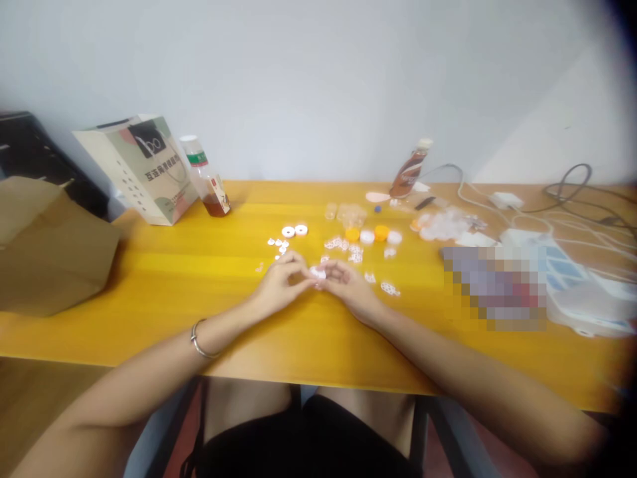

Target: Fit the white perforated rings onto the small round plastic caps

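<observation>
My left hand (281,281) and my right hand (351,284) meet over the middle of the yellow table (164,279). Between their fingertips they pinch a small white round piece (317,272). A silver bangle (199,342) circles my left wrist. Just beyond the hands lie several small white ring-shaped pieces (287,232), some white perforated discs (389,288), and orange caps (381,232) and white caps (367,236). The picture is too blurred to tell the held piece's exact shape.
A paper bag (144,169) and a bottle of brown drink (206,178) stand at the back left, a tilted bottle (409,171) at the back middle. A brown envelope (47,249) lies left. Cables (572,192), clear plastic bags (445,224) and white packets (577,282) fill the right.
</observation>
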`<move>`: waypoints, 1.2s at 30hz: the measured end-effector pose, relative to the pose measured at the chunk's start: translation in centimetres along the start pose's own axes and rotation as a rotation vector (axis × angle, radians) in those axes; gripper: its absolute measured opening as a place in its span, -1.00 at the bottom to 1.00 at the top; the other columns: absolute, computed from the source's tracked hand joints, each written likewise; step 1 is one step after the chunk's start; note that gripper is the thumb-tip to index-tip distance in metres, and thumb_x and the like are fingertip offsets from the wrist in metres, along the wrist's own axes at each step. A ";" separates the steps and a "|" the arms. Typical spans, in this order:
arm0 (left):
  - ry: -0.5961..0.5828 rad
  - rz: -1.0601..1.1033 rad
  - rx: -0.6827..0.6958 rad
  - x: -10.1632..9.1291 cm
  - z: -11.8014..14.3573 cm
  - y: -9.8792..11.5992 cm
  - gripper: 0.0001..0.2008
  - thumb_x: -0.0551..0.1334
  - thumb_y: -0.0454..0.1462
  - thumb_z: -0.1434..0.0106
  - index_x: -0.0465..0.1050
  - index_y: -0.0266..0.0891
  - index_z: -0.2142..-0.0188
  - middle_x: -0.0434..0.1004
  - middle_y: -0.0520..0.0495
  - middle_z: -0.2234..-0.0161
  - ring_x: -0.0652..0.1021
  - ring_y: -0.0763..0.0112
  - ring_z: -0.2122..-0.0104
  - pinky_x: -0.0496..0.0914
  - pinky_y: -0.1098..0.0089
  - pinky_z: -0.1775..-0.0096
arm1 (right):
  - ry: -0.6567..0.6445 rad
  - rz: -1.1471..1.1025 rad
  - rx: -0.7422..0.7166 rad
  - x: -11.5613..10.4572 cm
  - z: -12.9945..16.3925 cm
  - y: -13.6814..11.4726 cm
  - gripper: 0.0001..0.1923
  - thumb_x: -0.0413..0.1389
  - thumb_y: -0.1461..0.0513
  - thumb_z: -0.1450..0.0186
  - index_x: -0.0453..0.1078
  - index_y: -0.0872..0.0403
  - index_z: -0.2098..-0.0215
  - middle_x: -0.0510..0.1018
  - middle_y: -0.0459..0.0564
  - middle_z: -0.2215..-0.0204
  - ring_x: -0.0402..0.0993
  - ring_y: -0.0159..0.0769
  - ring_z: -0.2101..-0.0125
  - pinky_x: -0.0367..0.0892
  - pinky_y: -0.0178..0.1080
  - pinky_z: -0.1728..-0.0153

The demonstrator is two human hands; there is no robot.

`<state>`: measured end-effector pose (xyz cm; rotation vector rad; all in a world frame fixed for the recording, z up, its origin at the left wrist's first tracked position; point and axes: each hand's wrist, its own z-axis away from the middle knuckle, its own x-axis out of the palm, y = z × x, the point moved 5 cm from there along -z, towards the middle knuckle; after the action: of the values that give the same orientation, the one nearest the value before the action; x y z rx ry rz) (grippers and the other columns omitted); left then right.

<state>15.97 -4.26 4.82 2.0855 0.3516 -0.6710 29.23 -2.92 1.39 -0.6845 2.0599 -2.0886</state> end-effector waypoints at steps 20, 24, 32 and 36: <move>-0.005 -0.376 0.078 -3.1 -1.1 -1.7 -0.75 0.05 -0.25 -0.22 0.32 -0.25 0.12 0.37 -0.14 0.15 0.39 0.32 0.13 0.27 0.28 0.07 | 0.064 0.130 -0.035 0.1 0.2 -0.7 -0.79 0.20 0.21 -0.01 0.31 0.04 0.38 0.45 -0.13 0.42 0.40 -0.41 0.38 0.30 -0.27 0.26; -0.189 -0.642 0.003 -3.6 -1.0 -3.5 -0.68 -0.05 -0.30 -0.26 0.18 -0.22 -0.01 0.27 -0.16 -0.01 0.34 0.27 0.03 0.26 0.29 0.04 | 0.071 0.150 -0.027 0.1 0.2 -0.9 -0.80 0.20 0.22 -0.01 0.31 0.04 0.39 0.44 -0.13 0.44 0.39 -0.42 0.40 0.29 -0.28 0.27; -0.443 -0.884 -0.164 -2.3 0.1 -3.9 -0.71 -0.08 -0.39 -0.24 0.19 -0.22 0.06 0.35 -0.18 0.07 0.49 0.28 0.25 0.35 0.36 0.28 | 0.050 0.132 -0.027 0.2 0.1 -0.6 -0.79 0.20 0.22 -0.01 0.30 0.05 0.39 0.43 -0.15 0.46 0.38 -0.44 0.42 0.29 -0.30 0.29; -0.399 -0.880 -0.169 -2.5 -0.1 -3.5 -0.77 -0.06 -0.36 -0.25 0.24 -0.22 0.12 0.42 -0.15 0.19 0.50 0.33 0.34 0.32 0.41 0.33 | 0.043 0.133 -0.019 0.2 0.1 -0.6 -0.78 0.20 0.20 -0.01 0.29 0.05 0.38 0.44 -0.15 0.45 0.38 -0.45 0.42 0.29 -0.30 0.28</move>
<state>12.29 -2.18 4.04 1.5226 1.0689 -1.4772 29.22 -3.04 2.02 -0.4938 2.0878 -2.0302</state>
